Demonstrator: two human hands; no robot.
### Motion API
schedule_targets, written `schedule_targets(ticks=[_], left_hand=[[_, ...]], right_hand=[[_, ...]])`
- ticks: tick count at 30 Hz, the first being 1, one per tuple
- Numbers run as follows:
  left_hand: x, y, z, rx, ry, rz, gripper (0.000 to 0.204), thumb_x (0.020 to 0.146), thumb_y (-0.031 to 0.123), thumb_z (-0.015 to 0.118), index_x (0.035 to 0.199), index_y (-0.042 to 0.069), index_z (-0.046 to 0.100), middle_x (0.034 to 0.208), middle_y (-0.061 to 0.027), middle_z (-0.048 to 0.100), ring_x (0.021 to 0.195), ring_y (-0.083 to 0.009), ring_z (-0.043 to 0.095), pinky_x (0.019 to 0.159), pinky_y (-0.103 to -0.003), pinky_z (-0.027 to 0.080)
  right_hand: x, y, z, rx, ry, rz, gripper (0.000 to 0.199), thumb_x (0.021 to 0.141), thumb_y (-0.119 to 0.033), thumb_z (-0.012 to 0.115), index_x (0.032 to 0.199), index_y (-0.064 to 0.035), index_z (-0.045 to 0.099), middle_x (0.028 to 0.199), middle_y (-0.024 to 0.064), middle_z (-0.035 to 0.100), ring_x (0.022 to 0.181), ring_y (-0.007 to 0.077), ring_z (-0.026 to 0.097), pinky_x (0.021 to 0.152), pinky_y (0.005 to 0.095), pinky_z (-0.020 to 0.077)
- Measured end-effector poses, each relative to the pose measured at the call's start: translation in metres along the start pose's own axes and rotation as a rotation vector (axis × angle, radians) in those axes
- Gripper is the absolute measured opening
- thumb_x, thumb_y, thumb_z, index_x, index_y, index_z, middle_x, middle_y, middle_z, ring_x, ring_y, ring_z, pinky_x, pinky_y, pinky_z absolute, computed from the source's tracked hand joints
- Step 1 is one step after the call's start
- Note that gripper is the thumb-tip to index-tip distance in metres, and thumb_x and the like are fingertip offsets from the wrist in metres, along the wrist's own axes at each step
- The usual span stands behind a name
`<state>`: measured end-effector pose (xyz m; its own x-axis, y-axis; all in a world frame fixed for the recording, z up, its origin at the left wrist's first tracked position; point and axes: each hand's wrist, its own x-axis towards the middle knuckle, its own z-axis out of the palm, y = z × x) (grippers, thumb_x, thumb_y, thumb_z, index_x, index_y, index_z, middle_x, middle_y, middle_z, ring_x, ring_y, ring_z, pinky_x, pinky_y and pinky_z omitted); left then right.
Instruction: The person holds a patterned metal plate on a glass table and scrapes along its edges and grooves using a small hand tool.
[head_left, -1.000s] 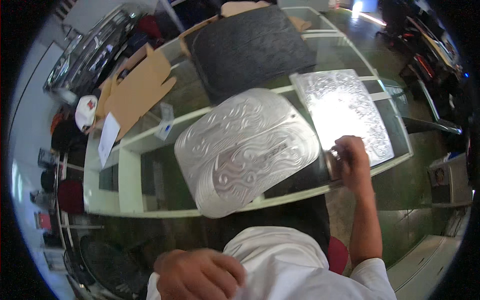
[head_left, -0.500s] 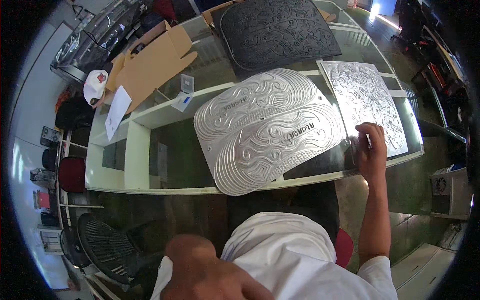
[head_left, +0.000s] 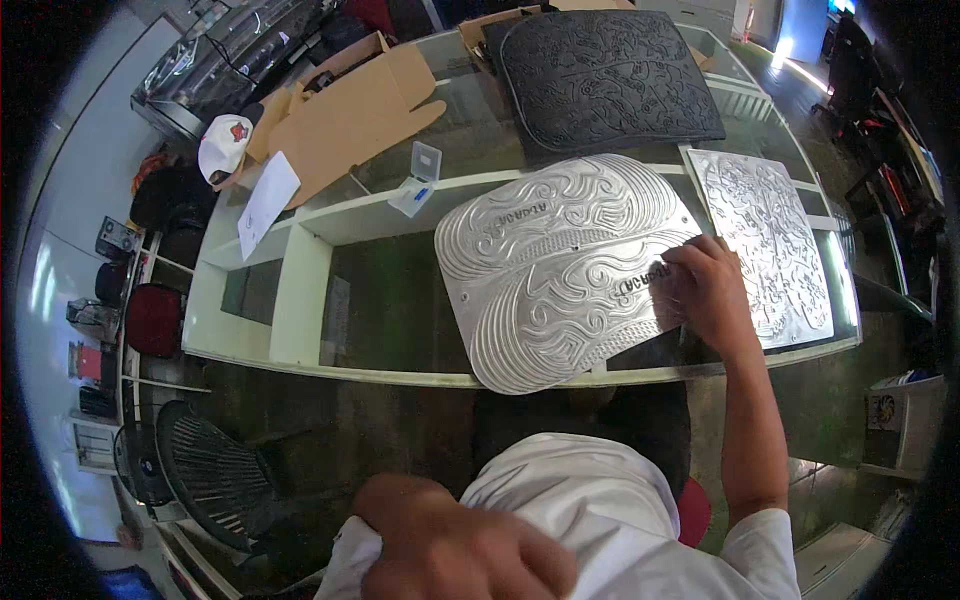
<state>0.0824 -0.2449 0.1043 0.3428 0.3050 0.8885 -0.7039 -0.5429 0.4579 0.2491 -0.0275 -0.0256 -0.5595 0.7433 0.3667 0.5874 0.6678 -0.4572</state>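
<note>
A silver metal plate [head_left: 560, 275] with a slightly curved form, engraved with swirls and raised lettering, lies tilted on the glass table. My right hand [head_left: 712, 290] is over the plate's right edge, its fingers bent toward the lettering; nothing shows in it. Whether the fingertips touch the metal is hard to see. Beside that hand, a second, flatter silver plate [head_left: 775, 235] with a raised pattern rests on the table. My left hand [head_left: 470, 550] is raised close in at the bottom, in front of my shirt; it is blurred and its fingers are mostly hidden.
The table [head_left: 410, 373] has a white frame. A black embossed mat [head_left: 610, 80] lies behind the plates. Farther left are an open cardboard box [head_left: 340, 120], a cap [head_left: 223, 148], a white paper [head_left: 268, 205] and a small clear case [head_left: 412, 195]. A dark chair [head_left: 210, 470] stands at lower left.
My right hand has moved left from the flatter plate to the curved plate's edge, its fingers bending over the metal. The whole view has shifted slightly. My left hand stays low near my shirt.
</note>
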Motion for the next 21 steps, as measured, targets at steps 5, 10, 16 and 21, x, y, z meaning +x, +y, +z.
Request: schedule_targets(ticks=[5,10,16,21], left_hand=[[-0.008,-0.008,0.007,0.848,0.189,-0.192,0.019,0.09,0.029,0.061,0.101,0.015,0.068,0.075,0.0007,0.051,0.058,-0.0119,0.047,0.055,-0.027,0.034],[0.014,-0.044,0.048,0.99,0.387,-0.117,0.024,0.08,0.022,0.064,0.103,0.014,0.066,0.081,0.001,0.05,0.057,-0.0121,0.046,0.052,-0.028,0.037],[-0.012,0.07,0.032,0.837,0.201,-1.567,0.033,0.078,0.034,0.061,0.067,0.004,0.053,0.056,-0.0013,0.036,0.052,-0.0222,0.047,0.052,-0.036,0.044],[-0.086,0.03,0.003,0.779,0.273,-0.592,0.012,0.076,0.011,0.077,0.078,0.011,0.065,0.082,-0.0078,0.063,0.067,-0.0198,0.061,0.058,-0.037,0.051]], right_hand=[[0.0,-0.004,0.005,-0.035,-0.059,-0.067,0.022,0.08,-0.005,0.065,0.101,-0.0094,0.068,0.098,0.0081,0.063,0.097,0.0309,0.058,0.087,0.041,0.0432],[-0.015,0.003,-0.002,0.11,0.122,-0.044,0.028,0.082,0.003,0.063,0.108,-0.0055,0.065,0.105,0.0115,0.063,0.101,0.0288,0.059,0.088,0.0383,0.0463],[-0.079,0.003,-0.037,0.17,0.295,-0.063,0.026,0.081,0.002,0.064,0.106,-0.0016,0.064,0.097,0.0143,0.064,0.094,0.0268,0.062,0.084,0.0368,0.048],[-0.123,-0.035,-0.025,0.59,-0.173,-0.198,0.019,0.076,-0.009,0.072,0.094,-0.0053,0.067,0.082,0.0108,0.063,0.076,0.0289,0.061,0.066,0.0398,0.0477]])
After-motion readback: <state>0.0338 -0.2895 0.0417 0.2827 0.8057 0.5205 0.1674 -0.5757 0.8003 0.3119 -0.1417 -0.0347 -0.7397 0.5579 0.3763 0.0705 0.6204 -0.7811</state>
